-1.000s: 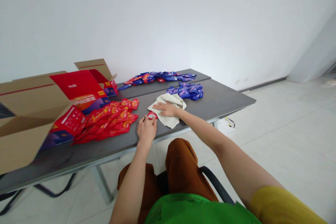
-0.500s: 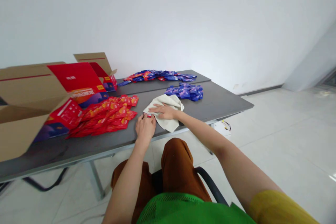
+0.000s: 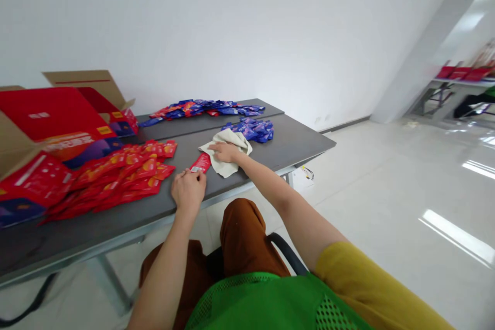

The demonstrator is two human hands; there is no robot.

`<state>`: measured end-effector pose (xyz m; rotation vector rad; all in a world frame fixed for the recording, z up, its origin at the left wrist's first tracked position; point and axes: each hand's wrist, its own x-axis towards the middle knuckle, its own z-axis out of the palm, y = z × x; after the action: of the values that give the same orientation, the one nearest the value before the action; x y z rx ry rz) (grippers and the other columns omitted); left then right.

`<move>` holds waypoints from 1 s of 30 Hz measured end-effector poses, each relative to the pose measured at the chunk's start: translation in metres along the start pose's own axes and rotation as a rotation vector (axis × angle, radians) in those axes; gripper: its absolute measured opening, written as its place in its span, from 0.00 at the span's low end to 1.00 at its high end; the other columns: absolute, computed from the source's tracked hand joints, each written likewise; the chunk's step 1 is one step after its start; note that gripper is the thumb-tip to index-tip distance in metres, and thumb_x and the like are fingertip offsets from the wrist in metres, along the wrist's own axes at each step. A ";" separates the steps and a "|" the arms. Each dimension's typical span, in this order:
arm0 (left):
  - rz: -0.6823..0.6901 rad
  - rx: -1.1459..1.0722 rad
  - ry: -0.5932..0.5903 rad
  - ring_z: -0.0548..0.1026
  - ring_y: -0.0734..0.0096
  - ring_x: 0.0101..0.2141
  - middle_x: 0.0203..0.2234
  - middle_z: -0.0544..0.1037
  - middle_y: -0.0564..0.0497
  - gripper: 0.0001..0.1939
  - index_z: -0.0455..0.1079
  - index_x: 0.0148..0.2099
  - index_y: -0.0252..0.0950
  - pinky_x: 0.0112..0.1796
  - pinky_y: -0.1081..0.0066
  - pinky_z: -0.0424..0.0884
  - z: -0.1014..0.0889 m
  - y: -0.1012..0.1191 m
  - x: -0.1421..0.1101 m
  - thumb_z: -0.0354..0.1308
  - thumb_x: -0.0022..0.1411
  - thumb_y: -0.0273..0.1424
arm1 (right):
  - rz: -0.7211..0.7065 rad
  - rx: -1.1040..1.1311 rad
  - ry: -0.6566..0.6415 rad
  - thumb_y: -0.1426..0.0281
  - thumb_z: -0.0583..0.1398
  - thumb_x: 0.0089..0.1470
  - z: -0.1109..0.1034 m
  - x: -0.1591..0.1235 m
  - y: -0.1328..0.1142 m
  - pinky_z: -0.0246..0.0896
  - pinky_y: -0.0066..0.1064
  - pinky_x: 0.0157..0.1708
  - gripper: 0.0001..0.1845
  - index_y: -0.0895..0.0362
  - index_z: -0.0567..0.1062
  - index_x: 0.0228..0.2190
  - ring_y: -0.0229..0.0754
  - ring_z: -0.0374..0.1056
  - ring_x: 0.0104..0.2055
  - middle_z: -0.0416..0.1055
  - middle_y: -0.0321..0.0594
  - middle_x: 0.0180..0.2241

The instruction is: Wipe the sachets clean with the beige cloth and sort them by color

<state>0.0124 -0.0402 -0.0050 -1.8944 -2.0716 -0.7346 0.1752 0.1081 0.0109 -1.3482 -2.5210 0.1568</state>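
Pinching a red sachet (image 3: 200, 163), your left hand (image 3: 188, 191) hides its lower end; your right hand (image 3: 226, 152), apart, rests on a cream cloth (image 3: 224, 167).

A strip of grey tabletop (image 3: 288, 147) runs to the right of the cloth (image 3: 224, 167), open to the right hand (image 3: 226, 152). Leftward, the heap of red sachets (image 3: 124, 175) and the red carton (image 3: 50, 113) stand in the way of the left hand (image 3: 188, 191); blue sachets (image 3: 249, 130) lie beyond the cloth, blocking the far side.
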 end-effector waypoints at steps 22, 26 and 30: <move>-0.302 -0.344 -0.126 0.75 0.60 0.45 0.44 0.77 0.43 0.25 0.65 0.53 0.35 0.45 0.66 0.65 0.002 -0.015 0.017 0.64 0.54 0.35 | 0.054 -0.133 0.122 0.68 0.51 0.57 -0.002 -0.003 -0.012 0.58 0.37 0.49 0.16 0.58 0.76 0.40 0.52 0.63 0.52 0.73 0.49 0.46; -0.311 -0.314 -0.147 0.77 0.57 0.41 0.38 0.80 0.43 0.20 0.68 0.50 0.36 0.40 0.66 0.66 -0.003 -0.013 0.014 0.60 0.56 0.36 | 0.096 -0.157 0.120 0.68 0.50 0.58 -0.003 -0.002 -0.013 0.58 0.38 0.49 0.17 0.58 0.76 0.41 0.53 0.63 0.53 0.73 0.49 0.47; -0.330 -0.168 -0.084 0.76 0.53 0.39 0.37 0.79 0.40 0.14 0.72 0.45 0.36 0.37 0.63 0.64 -0.010 -0.005 0.002 0.49 0.63 0.35 | 0.117 -0.165 0.135 0.67 0.51 0.58 -0.002 -0.001 -0.013 0.59 0.39 0.48 0.17 0.58 0.76 0.41 0.54 0.63 0.53 0.73 0.50 0.47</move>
<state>0.0060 -0.0442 0.0036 -1.7067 -2.4826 -0.9429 0.1664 0.0998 0.0151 -1.5149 -2.3875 -0.1182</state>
